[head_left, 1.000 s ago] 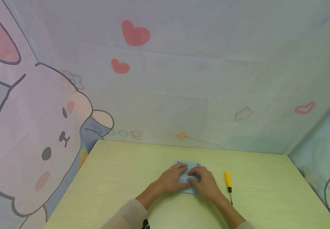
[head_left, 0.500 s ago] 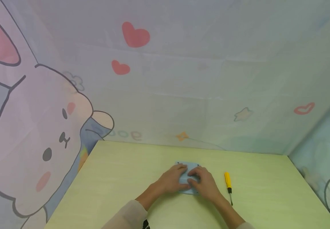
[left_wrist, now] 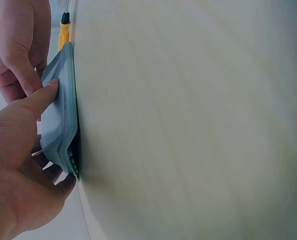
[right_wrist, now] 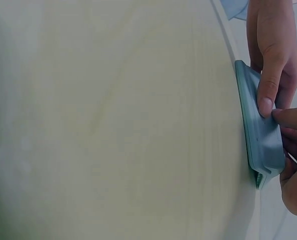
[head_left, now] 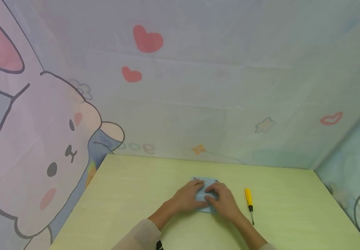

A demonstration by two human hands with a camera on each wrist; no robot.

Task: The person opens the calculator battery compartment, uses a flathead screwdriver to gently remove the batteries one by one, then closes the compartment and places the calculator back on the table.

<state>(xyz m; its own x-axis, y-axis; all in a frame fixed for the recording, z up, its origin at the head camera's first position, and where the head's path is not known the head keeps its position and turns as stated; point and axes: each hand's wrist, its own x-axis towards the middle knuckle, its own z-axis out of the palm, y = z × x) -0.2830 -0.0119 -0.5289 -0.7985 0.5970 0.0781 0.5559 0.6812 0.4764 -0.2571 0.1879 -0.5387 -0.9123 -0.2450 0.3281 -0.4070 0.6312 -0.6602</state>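
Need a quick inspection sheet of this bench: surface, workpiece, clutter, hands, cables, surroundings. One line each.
Surface: pale yellow-green table, faint grain.
Workpiece: light-blue object on the table between both hands; small dark spots at its far corners. Underside mostly hidden.
Clutter: yellow-handled screwdriver lying apart, right of the right hand, tip toward the person; untouched.
Left hand: grips the object's left side, thumb on its top face.
Right hand: grips its right side, thumb on top.
Cables: nothing seen.
Surroundings: printed backdrop behind the table, with a large rabbit at left and red hearts.
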